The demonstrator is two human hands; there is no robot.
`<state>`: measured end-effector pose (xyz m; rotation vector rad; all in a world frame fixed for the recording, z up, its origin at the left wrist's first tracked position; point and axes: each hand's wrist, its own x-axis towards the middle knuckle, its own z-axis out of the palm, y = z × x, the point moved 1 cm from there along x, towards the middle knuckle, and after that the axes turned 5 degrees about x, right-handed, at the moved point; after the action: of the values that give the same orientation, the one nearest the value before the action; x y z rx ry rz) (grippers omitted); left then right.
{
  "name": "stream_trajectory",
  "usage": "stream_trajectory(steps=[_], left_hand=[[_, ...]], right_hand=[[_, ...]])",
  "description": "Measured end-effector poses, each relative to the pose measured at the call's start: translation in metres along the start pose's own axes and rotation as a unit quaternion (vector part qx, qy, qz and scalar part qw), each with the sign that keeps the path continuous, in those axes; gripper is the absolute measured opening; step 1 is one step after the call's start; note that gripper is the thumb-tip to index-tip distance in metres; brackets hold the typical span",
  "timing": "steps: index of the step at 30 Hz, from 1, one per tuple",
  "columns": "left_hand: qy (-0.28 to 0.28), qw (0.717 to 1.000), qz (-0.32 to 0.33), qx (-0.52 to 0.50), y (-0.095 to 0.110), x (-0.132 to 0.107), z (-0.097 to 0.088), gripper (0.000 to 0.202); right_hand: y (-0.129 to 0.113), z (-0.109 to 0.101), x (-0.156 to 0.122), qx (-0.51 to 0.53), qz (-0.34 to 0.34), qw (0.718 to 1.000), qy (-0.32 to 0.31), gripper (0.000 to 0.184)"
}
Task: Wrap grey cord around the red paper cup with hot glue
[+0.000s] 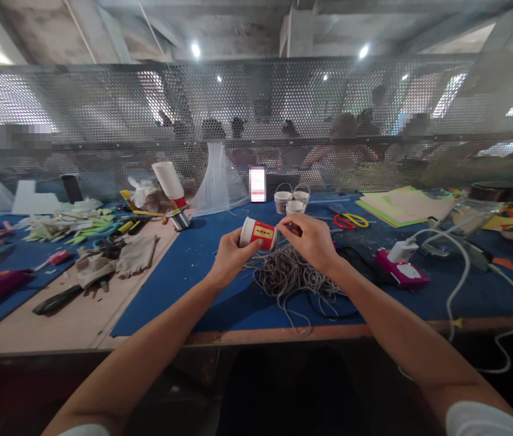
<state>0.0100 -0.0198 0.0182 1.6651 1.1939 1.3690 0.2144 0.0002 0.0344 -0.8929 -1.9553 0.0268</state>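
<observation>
My left hand (231,254) is closed round a red and white paper cup (258,233) with a yellow label, held on its side above the blue mat. My right hand (313,242) pinches at the cup's rim on the right side, fingers pressed together. Just below both hands lies a tangled heap of grey cord (287,275). Whether a strand of cord is in the right fingers cannot be made out.
Behind the hands stand three small white cups with wire handles (292,200). Red and yellow scissors (350,220) and a pink glue gun (399,266) with a white cable lie right. A stack of cups (169,181), gloves (120,257) and paper scraps lie left. A perforated metal screen (256,121) closes the back.
</observation>
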Motion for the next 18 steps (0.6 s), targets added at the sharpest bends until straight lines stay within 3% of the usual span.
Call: stream_trajectory(steps=[18], left_hand=[[-0.011,1.000,-0.004,-0.005,0.0008,0.0004,-0.0005,0.029]], right_hand=[[0.0014,-0.0017,-0.0002,-0.004,0.001,1.000,0.002,0.015]])
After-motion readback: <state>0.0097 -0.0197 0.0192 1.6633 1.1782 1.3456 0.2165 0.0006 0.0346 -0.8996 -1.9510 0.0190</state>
